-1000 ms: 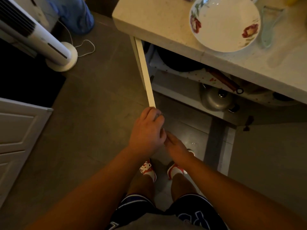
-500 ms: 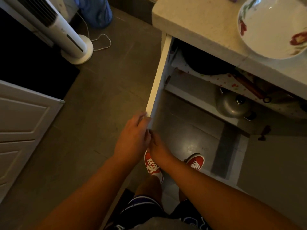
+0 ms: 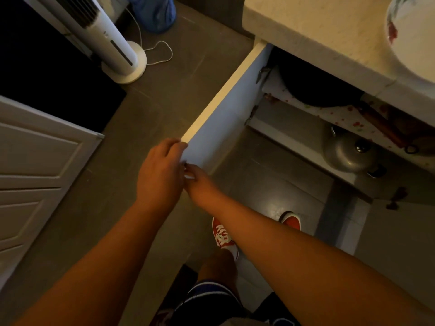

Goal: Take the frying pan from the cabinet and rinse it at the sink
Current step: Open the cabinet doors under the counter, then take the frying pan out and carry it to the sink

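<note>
The white cabinet door [image 3: 219,118] stands swung open under the counter. My left hand [image 3: 160,170] grips its free edge near the corner. My right hand [image 3: 200,182] sits just beneath the left one, fingers curled at the same door edge, partly hidden by the left hand. Inside the cabinet, a dark frying pan [image 3: 313,85] lies on the upper shelf with the spotted liner, its reddish-brown handle [image 3: 386,130] pointing right. Both hands are well away from the pan.
A metal pot lid [image 3: 348,154] rests on the lower shelf. The stone counter [image 3: 317,31] above carries a flowered white bowl [image 3: 414,41]. A white tower fan [image 3: 110,41] and its cord stand on the floor at left, beside a white panelled door [image 3: 35,165].
The cabinet door has swung further open to the left with both hands on its edge. The view has shifted left, and the shelves now show more.
</note>
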